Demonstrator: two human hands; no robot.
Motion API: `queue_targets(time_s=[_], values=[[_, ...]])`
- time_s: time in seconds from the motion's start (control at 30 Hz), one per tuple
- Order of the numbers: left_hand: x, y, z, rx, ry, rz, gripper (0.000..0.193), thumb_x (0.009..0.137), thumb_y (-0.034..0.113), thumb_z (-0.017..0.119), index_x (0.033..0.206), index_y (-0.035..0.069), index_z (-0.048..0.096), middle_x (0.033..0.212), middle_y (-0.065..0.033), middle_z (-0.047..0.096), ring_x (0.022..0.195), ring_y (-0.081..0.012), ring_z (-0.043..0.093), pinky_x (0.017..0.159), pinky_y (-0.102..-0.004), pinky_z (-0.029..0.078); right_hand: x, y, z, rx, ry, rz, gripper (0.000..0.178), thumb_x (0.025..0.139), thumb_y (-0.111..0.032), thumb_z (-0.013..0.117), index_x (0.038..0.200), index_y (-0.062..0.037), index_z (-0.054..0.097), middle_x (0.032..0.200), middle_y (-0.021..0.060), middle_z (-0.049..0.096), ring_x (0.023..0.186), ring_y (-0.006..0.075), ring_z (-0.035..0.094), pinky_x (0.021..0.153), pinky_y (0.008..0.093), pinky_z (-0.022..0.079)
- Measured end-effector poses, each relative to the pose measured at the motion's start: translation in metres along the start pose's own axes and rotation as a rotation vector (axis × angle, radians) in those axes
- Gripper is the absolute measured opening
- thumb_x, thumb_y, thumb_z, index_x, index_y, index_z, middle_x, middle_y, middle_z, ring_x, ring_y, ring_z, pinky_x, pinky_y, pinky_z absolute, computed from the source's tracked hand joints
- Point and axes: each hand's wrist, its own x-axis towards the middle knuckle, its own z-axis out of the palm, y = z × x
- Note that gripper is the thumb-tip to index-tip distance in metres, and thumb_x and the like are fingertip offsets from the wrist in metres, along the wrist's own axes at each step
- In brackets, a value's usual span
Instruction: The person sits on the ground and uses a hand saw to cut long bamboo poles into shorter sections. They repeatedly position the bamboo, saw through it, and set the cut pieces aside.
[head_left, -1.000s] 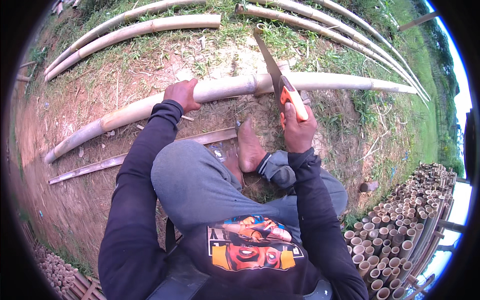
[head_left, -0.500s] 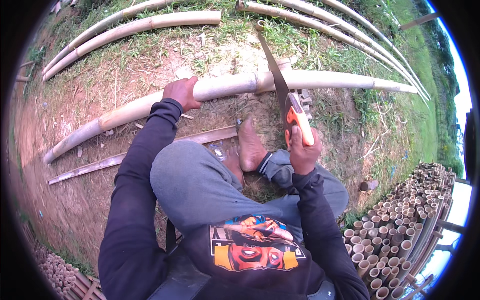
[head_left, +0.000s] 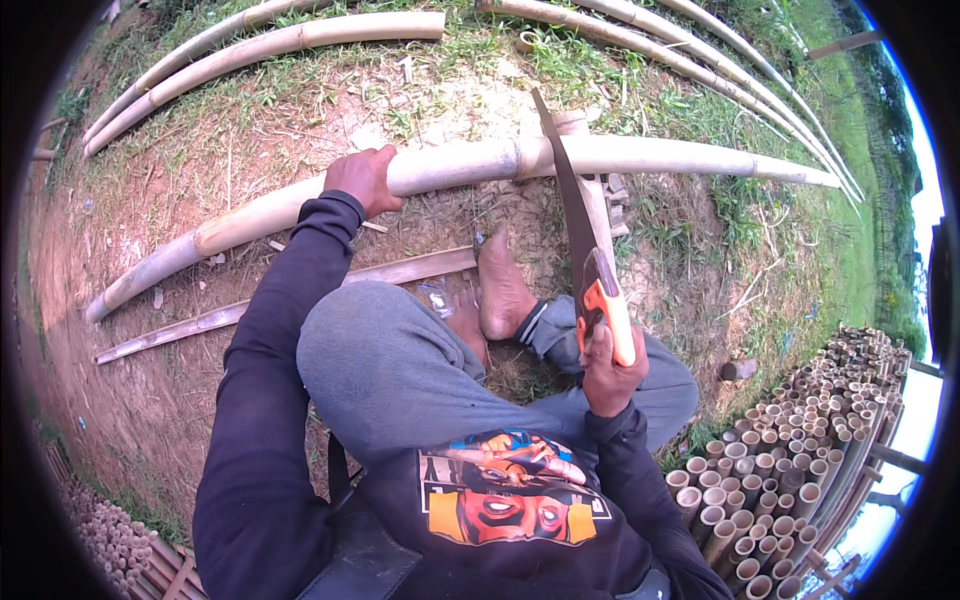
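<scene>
A long pale bamboo pole (head_left: 455,166) lies crosswise in front of me. Its right part rests over a wooden support (head_left: 597,215). My left hand (head_left: 364,182) is wrapped over the pole, left of its middle node. My right hand (head_left: 613,372) grips the orange handle of a handsaw (head_left: 575,215), near my bent knee. The saw's dark blade crosses the pole just right of that node, its tip pointing away from me. Whether the teeth have cut into the bamboo cannot be made out.
A narrow split bamboo strip (head_left: 400,270) lies on the ground nearer me, by my bare foot (head_left: 503,285). More poles lie at the far left (head_left: 300,36) and far right (head_left: 660,60). A big stack of cut bamboo (head_left: 790,450) stands at the right, another pile (head_left: 105,535) at lower left.
My right hand has pulled the saw back toward me, so less blade extends beyond the pole. My left hand stays in place on the bamboo.
</scene>
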Motion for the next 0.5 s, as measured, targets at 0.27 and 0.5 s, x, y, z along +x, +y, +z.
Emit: queue_targets(time_s=[0.27, 0.5], values=[[-0.003, 0.002, -0.011, 0.005, -0.016, 0.010, 0.070, 0.071, 0.045, 0.090, 0.128, 0.013, 0.063, 0.112, -0.0171, 0.076, 0.104, -0.0372, 0.074, 0.091, -0.0495, 0.059, 0.060, 0.032, 0.029, -0.108, 0.003, 0.063, 0.019, 0.102, -0.013, 0.075, 0.109, 0.0027, 0.067, 0.079, 0.0012, 0.063, 0.069, 0.0081, 0.054, 0.061, 0.0279, 0.046], [0.001, -0.002, 0.002, 0.009, 0.000, 0.023, 0.069, 0.071, 0.043, 0.091, 0.126, 0.012, 0.062, 0.109, -0.0162, 0.075, 0.103, -0.0377, 0.074, 0.089, -0.0501, 0.059, -0.027, -0.016, -0.018, -0.145, 0.003, -0.007, 0.020, 0.105, -0.016, 0.071, 0.109, 0.0028, 0.064, 0.079, 0.0032, 0.067, 0.062, 0.0055, 0.060, 0.057, 0.0233, 0.048]])
